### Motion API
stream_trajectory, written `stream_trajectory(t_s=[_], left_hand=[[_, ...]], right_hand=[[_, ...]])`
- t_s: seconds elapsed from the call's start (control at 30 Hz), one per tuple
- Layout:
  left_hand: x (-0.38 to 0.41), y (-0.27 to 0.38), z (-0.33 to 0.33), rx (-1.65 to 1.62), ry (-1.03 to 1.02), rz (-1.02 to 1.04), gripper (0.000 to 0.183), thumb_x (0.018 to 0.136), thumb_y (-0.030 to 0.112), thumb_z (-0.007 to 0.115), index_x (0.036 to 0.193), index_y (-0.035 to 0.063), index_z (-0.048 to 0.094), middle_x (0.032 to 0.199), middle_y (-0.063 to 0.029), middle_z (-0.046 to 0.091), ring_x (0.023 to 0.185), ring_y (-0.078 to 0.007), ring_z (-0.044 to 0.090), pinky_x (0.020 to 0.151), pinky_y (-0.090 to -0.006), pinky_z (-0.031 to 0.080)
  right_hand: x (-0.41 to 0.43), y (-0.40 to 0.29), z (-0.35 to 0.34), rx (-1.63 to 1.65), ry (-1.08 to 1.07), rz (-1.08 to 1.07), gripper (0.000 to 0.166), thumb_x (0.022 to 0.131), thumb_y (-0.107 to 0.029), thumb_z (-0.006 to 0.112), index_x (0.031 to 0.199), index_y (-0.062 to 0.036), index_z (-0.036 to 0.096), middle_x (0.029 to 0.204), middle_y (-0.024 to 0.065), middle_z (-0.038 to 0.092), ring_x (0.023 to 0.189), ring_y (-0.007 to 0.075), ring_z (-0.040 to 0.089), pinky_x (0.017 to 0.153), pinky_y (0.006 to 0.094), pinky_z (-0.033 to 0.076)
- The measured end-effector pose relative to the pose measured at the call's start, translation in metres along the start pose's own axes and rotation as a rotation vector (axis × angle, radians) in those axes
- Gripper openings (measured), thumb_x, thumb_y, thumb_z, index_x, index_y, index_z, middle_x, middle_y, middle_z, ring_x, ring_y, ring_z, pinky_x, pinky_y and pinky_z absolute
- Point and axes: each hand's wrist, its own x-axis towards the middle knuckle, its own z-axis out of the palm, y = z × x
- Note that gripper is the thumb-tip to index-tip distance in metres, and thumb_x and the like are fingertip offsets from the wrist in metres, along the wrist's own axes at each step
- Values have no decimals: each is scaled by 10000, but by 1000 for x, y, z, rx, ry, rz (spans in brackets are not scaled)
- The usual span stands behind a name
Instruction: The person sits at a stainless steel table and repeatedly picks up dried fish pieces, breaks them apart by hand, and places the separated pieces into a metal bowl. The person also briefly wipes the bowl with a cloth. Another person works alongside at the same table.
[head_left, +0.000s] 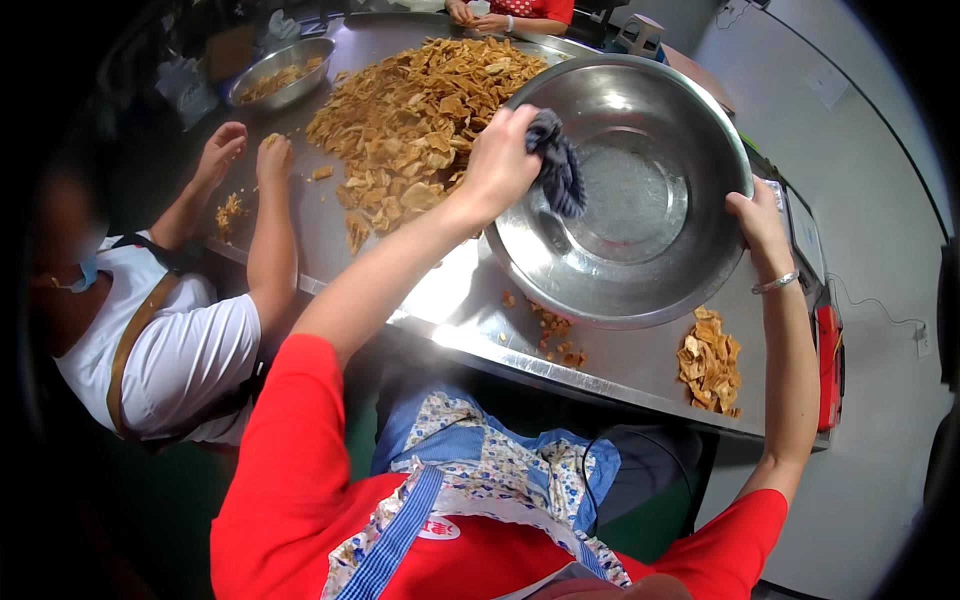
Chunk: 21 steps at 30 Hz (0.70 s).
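Observation:
A large, round stainless-steel basin (630, 187) is tilted above the metal table, its inside facing me. My left hand (504, 161) grips a dark striped cloth (556, 166) at the basin's left side, over its inner wall. With thumb over the rim, my right hand (759, 221) holds the basin's right edge. Behind the basin and my left forearm lies a big heap of dried, tan-brown food pieces (420, 112). A smaller pile of such pieces (709, 364) sits near the table's front edge, below the basin. Crumbs (555, 326) lie to its left.
On my left a person in a white shirt (187, 360) works with both hands over the table (319, 240). A metal bowl (281, 75) with more pieces stands at the back left. Another person's hands (480, 19) are at the far edge. A red object (828, 367) stands at the right.

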Motion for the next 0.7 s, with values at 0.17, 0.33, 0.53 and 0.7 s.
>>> stream_trajectory(t_s=[0.17, 0.33, 0.53, 0.7], left_hand=[[48, -2, 77, -31, 325, -249, 469, 626, -15, 602, 1060, 70, 445, 1048, -199, 415, 958, -389, 464, 827, -420, 415], [48, 27, 127, -134, 241, 32, 449, 583, -25, 584, 1013, 72, 498, 1004, -186, 449, 932, -378, 454, 818, -423, 398], [8, 95, 129, -289, -5, 325, 475, 575, -39, 569, 1034, 59, 493, 1005, -175, 466, 928, -362, 464, 807, -404, 410], [-3, 69, 98, 10, -51, 532, 369, 604, -47, 553, 947, 78, 498, 895, -157, 479, 860, -341, 475, 731, -415, 434]], right_hand=[[-19, -31, 23, 24, -11, -53, 355, 632, -86, 521, 961, 48, 541, 703, 92, 579, 627, 168, 539, 603, 282, 443], [-24, -27, 24, 121, 6, -29, 277, 630, -66, 521, 883, 40, 554, 666, 44, 547, 601, 140, 512, 571, 262, 427], [-8, -6, 30, 193, 105, -122, 210, 618, -61, 532, 801, 37, 564, 632, 40, 535, 584, 119, 484, 544, 261, 407], [-9, 6, 13, 159, 172, -91, 160, 621, -58, 518, 753, 29, 541, 590, 33, 514, 533, 116, 465, 498, 257, 386]])
